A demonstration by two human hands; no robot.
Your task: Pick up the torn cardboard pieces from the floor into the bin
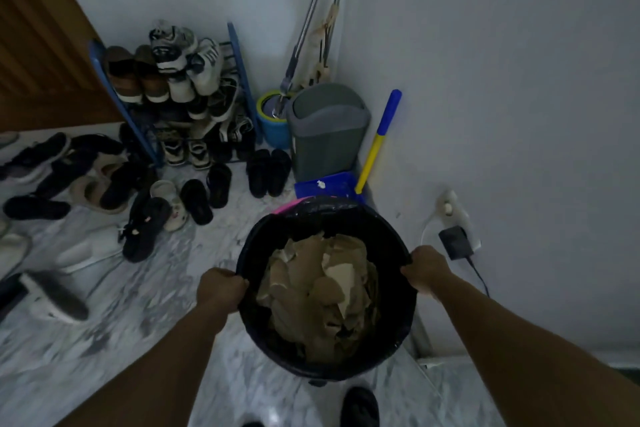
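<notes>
Shoes [104,180] lie on the marble floor [145,305] at the left. The left hand [221,289] grips the left rim of the black bin [398,315], and torn cardboard pieces [322,291] fill its inside. The right hand [424,270] grips the right rim. A charger [453,242] hangs on the wall.

The floor [149,315] is pale marble with grey veins. Loose shoes [194,198] and sandals [268,172] lie scattered over its left and middle part, in front of a blue shoe rack [242,80] that stands on it against the wall. Right of the rack stand a blue-and-yellow mop bucket [273,121] and, just beside it, a grey bin [325,132]. A blue dustpan [329,185] lies in front of the grey bin.
</notes>
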